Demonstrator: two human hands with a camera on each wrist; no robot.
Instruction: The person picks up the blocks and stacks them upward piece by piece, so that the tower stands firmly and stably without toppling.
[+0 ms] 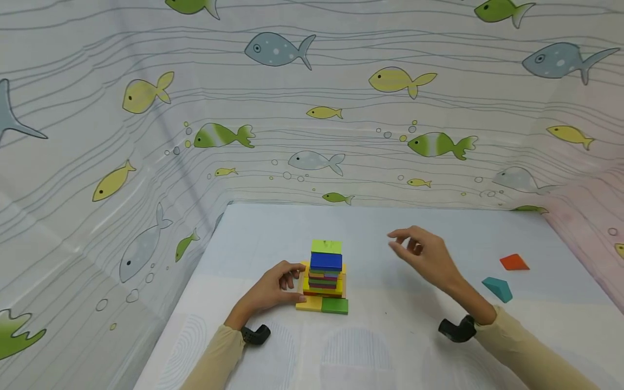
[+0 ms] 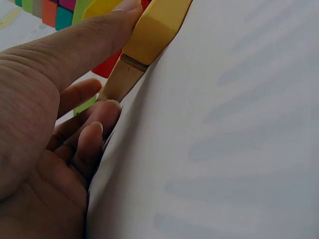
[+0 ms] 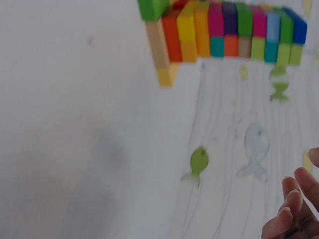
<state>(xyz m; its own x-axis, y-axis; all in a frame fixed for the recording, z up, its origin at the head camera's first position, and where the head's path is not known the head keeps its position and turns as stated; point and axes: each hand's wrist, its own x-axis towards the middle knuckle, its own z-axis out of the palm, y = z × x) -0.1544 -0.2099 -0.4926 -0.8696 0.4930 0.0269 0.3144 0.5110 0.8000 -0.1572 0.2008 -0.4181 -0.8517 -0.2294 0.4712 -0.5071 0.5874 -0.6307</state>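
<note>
A tower of coloured wooden blocks (image 1: 325,271) stands on the table, topped by a lime-green block (image 1: 326,247) over a blue block (image 1: 326,262). My left hand (image 1: 274,287) holds the left side of its base, thumb at the front and index finger at the rear. In the left wrist view, the thumb lies against a yellow block (image 2: 157,27), with the other fingers bent beside a bare wood block (image 2: 122,79). To the right of the tower, my right hand (image 1: 423,254) hovers above the table with loosely bent fingers and nothing between them.
An orange-red block (image 1: 514,262) and a teal block (image 1: 498,289) lie on the table's right side. Yellow (image 1: 309,304) and green (image 1: 335,306) blocks line the tower's front. A fish-printed curtain (image 1: 312,135) encloses the white table (image 1: 390,346) at the back and sides.
</note>
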